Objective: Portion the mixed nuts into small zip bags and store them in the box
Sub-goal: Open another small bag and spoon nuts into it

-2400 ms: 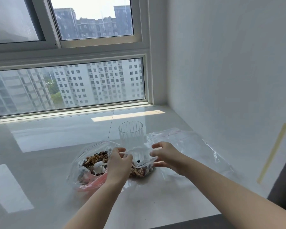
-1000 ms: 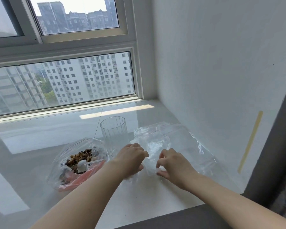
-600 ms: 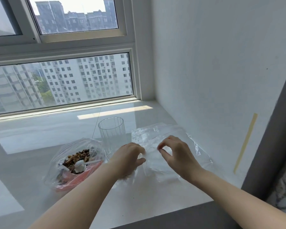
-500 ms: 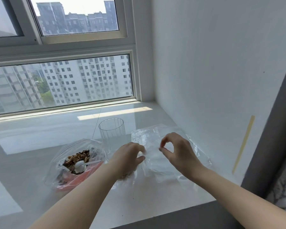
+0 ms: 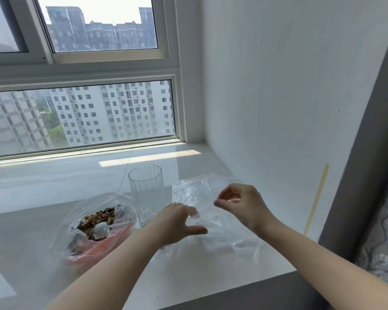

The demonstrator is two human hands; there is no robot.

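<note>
Early stage | nuts point(image 5: 99, 218) unportioned in big bag at 9 o'clock | left hand point(image 5: 177, 222) splayed on zip bags point(image 5: 211, 211) | right hand point(image 5: 240, 204) pinching one, grip near-closed | box unseen

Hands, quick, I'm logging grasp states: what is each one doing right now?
Left hand: open, fingers spread, resting on the clear bags.
Right hand: thumb and forefinger curled towards a pinch above the bags; holding anything cannot be told.

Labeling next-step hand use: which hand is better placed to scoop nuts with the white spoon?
Left, probably. The left hand lies just right of the big nut bag holding the white spoon. The right hand is farther right, fingers pinching a small clear bag.
</note>
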